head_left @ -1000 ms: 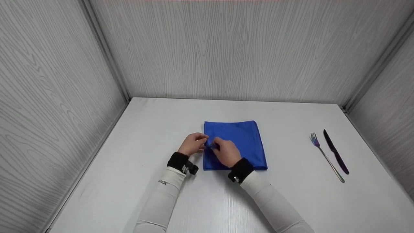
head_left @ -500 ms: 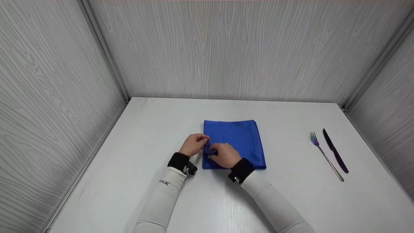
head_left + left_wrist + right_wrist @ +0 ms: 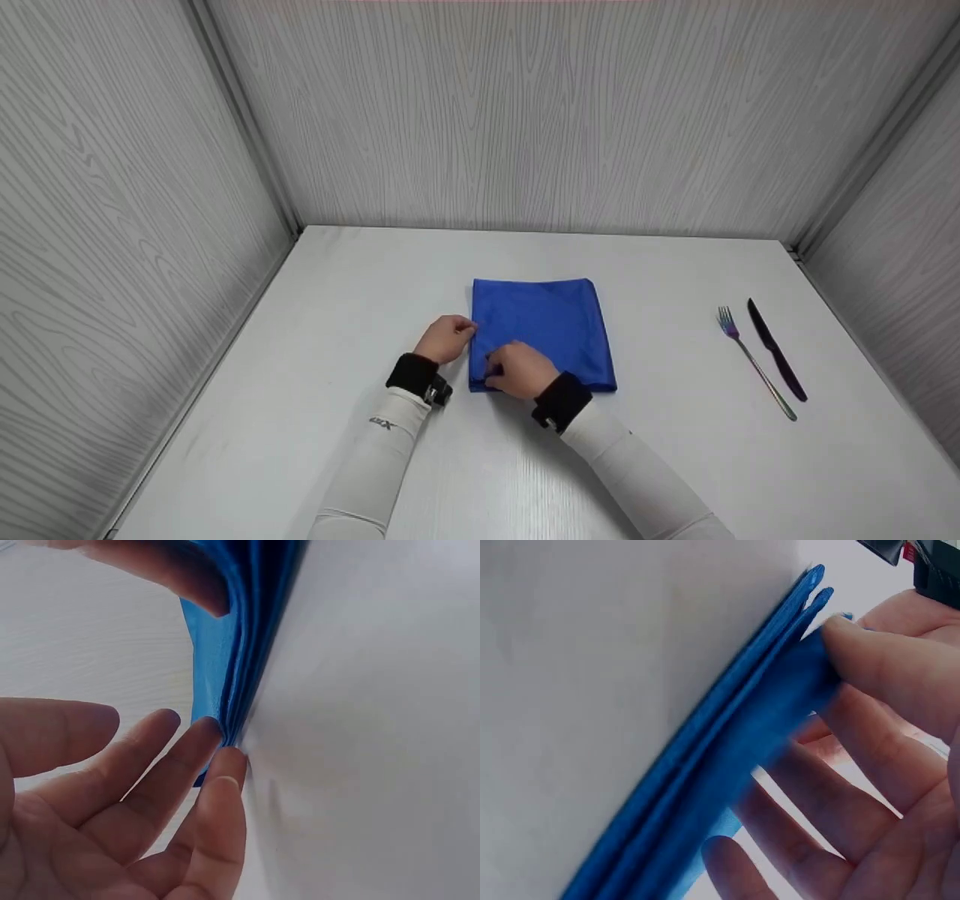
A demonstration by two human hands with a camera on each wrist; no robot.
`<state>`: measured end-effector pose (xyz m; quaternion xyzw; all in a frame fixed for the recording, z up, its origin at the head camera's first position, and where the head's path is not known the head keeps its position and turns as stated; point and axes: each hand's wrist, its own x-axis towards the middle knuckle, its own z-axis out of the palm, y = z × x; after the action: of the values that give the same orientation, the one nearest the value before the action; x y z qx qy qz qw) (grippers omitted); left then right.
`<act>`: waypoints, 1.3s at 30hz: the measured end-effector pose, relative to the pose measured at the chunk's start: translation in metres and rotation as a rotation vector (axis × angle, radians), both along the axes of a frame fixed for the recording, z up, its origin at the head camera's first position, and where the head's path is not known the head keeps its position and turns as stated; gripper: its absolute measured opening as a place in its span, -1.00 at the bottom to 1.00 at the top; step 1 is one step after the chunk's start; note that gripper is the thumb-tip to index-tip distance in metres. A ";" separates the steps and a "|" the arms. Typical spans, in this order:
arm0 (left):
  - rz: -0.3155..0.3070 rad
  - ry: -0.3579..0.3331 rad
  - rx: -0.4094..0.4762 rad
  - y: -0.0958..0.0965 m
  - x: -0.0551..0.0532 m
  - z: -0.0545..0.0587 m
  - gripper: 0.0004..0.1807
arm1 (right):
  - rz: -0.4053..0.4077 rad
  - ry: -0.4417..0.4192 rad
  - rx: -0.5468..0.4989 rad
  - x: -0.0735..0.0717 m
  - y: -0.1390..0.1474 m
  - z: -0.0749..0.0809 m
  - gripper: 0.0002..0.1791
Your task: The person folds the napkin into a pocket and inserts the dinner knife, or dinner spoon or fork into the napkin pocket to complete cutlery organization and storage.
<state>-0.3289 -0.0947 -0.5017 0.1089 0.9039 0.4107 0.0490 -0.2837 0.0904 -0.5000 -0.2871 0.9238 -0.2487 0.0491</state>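
Observation:
A folded blue cloth (image 3: 536,315) lies roughly square at the middle of the table, its stacked layers showing in both wrist views. My left hand (image 3: 445,339) is at the cloth's left edge. In the left wrist view its fingertips (image 3: 210,727) touch the layered edge, while the thumb (image 3: 64,731) stands apart from the cloth. My right hand (image 3: 523,369) is over the near left corner. Its thumb (image 3: 885,664) and forefinger pinch the top layer there, slightly lifted off the layers beneath; the other fingers are spread.
To the right on the white table (image 3: 337,300) lie a fork (image 3: 756,364) with an iridescent sheen and a dark knife (image 3: 777,349), side by side. Grey wood-grain panels (image 3: 525,112) wall in the back and both sides.
My right hand has moved along the left edge toward the near left corner of the cloth. The left hand has drawn slightly back to the left. Bunched fabric at that edge now lies flatter.

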 end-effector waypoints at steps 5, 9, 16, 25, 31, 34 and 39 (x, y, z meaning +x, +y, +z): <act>-0.093 0.030 -0.071 0.002 0.001 0.000 -0.71 | 0.042 0.014 0.006 0.006 0.001 0.000 -0.84; -0.164 0.018 -0.115 0.003 0.002 0.001 -0.68 | 0.083 0.026 -0.080 0.013 0.006 0.005 -0.88; -0.216 -0.026 -0.131 0.006 0.007 -0.002 -0.45 | -0.230 0.005 -0.040 0.019 0.044 0.006 -0.61; -0.242 -0.025 -0.197 0.005 0.010 -0.001 -0.32 | -0.392 0.053 0.106 0.039 0.106 0.006 -0.45; -0.237 -0.030 -0.223 0.005 0.012 -0.002 -0.32 | -0.410 0.073 0.120 0.043 0.128 0.009 -0.40; -0.222 -0.009 -0.239 0.008 0.014 0.000 -0.36 | -0.412 0.089 0.116 0.038 0.131 0.009 -0.44; -0.213 0.063 -0.341 0.019 0.023 0.004 -0.50 | -0.462 0.106 0.169 0.017 0.136 0.013 -0.66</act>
<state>-0.3054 -0.0757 -0.4975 0.2068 0.9448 0.2407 0.0813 -0.2670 0.2264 -0.4869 -0.0760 0.9836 -0.1600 -0.0337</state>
